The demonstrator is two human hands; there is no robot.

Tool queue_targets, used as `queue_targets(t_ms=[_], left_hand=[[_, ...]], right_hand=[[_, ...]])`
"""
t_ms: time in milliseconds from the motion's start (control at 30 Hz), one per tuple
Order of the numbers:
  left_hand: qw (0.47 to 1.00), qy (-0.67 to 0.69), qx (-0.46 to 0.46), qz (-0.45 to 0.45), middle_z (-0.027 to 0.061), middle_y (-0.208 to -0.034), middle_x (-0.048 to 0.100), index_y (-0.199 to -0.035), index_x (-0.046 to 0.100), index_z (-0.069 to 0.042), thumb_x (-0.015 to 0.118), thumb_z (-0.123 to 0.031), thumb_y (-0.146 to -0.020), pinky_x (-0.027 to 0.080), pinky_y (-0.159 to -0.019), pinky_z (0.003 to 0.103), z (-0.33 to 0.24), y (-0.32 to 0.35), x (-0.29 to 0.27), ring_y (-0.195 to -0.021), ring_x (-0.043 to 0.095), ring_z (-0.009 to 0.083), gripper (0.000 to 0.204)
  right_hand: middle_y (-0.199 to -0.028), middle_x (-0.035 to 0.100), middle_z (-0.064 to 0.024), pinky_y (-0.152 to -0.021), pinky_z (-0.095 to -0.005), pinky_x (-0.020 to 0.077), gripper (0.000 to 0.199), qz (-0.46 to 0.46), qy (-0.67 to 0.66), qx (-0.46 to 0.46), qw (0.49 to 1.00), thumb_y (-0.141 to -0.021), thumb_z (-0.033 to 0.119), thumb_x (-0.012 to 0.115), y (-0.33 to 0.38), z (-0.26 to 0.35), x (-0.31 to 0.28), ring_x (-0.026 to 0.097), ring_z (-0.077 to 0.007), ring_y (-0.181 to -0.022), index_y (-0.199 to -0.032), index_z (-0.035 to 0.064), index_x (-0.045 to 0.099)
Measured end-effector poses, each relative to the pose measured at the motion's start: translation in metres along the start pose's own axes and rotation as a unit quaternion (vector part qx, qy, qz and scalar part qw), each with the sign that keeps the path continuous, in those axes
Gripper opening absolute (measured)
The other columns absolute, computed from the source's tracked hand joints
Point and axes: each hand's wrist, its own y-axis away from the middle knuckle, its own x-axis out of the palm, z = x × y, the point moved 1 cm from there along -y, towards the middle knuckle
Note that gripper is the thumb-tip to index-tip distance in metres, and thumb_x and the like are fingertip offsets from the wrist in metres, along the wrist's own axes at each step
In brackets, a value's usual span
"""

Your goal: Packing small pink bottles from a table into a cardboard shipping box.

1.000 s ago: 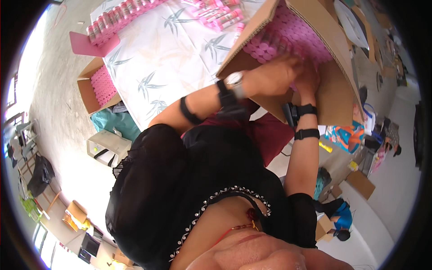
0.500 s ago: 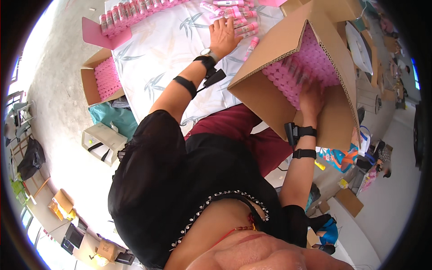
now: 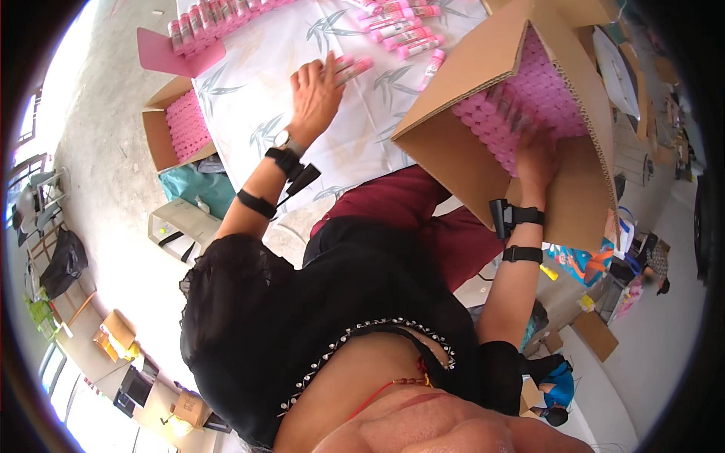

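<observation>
Over the white leaf-patterned tablecloth, my left hand [image 3: 316, 98] is closed on a couple of slim pink-capped tubes [image 3: 353, 69], their ends sticking out past the fingers to the right. My right hand [image 3: 536, 157] reaches into an open cardboard box [image 3: 445, 143] tilted toward me. Its fingers, shaded and partly hidden, close around several clear-bodied tubes [image 3: 507, 107] with pink caps. Rows of pink caps [image 3: 483, 130] fill the box's depth around them. More loose pink tubes [image 3: 400, 34] lie on the cloth, with a single tube [image 3: 432, 69] beside the box's flap.
A stacked row of pink tubes [image 3: 219, 16] stands at the far left of the table, by a pink card flap [image 3: 170, 54]. Below the table's left edge sits another cardboard box [image 3: 157, 140] of pink-capped tubes. Teal and beige bags [image 3: 181, 220] lie beneath it.
My left hand has moved left and toward me from the loose tubes, now carrying a couple of them. My right hand stays inside the box.
</observation>
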Motion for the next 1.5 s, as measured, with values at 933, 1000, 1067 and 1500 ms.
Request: queue_targets(t_ms=[933,1000,1067,1500], left_hand=[[0.991,0.115,-0.029,0.063,0.0195,-0.139,0.045,-0.152,0.035,-0.003,0.072,-0.037,-0.087,0.032,-0.107,0.052,0.008,0.040,-0.008,-0.128,0.042,0.0382,0.082],[0.995,0.076,-0.018,0.056,0.0191,-0.140,0.044,-0.153,0.032,-0.004,0.071,-0.036,-0.088,0.031,-0.108,0.052,0.000,0.040,0.000,-0.129,0.041,0.0376,0.082],[0.999,0.008,-0.004,0.049,0.0182,-0.141,0.042,-0.155,0.031,-0.006,0.069,-0.029,-0.091,0.031,-0.107,0.053,-0.010,0.040,0.008,-0.129,0.041,0.0371,0.078],[0.937,0.232,0.105,0.241,0.0228,-0.128,0.052,-0.153,0.034,0.000,0.056,-0.013,-0.101,0.040,-0.102,0.047,-0.062,0.096,-0.121,-0.117,0.049,0.0388,0.058]], right_hand=[[-0.133,0.060,-0.0234,-0.109,-0.0525,0.0360,0.058,0.049,-0.100,0.055,0.992,-0.097,0.045,0.043,-0.001,0.011,-0.021,0.054,-0.0376,-0.127,-0.132,0.0008,0.056],[-0.132,0.060,-0.0224,-0.110,-0.0518,0.0349,0.057,-0.020,-0.088,0.044,0.995,-0.097,0.046,0.042,0.000,0.014,-0.018,0.054,-0.0375,-0.127,-0.129,0.0006,0.057],[-0.134,0.060,-0.0221,-0.111,-0.0519,0.0342,0.058,0.020,-0.085,0.056,0.995,-0.097,0.046,0.041,-0.001,0.016,-0.025,0.054,-0.0367,-0.128,-0.129,0.0004,0.057],[-0.120,0.067,-0.0159,-0.106,-0.0546,0.0366,0.048,-0.066,-0.126,0.081,0.987,-0.094,0.042,0.044,0.005,0.018,-0.020,0.060,-0.0303,-0.117,-0.114,0.0021,0.063]])
